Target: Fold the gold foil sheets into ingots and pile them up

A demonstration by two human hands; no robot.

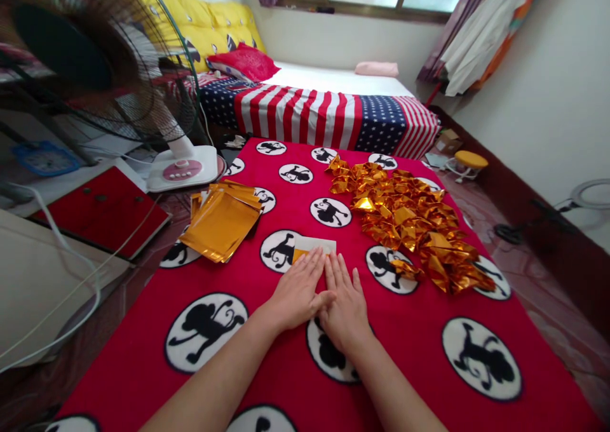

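Note:
A partly folded sheet of gold foil paper [315, 244] lies on the red cloth, its pale backing showing along the far edge. Both hands press on its near part and hide much of it. My left hand [300, 292] lies flat with fingers stretched forward onto the sheet. Beside it, my right hand [344, 302] is also flat, fingers reaching forward, and the thumbs meet between them. To the left rests a stack of flat gold foil sheets [223, 222]. On the right spreads a heap of folded gold foil pieces [405, 213], with one small piece [405, 269] nearer my right hand.
The red cloth with monkey prints [143, 349] covers the work surface. A standing fan [181, 165] is at the left, near a red panel [95, 209]. Beyond the far edge is a bed [305, 111]. A yellow-topped stool [471, 159] stands by the right wall.

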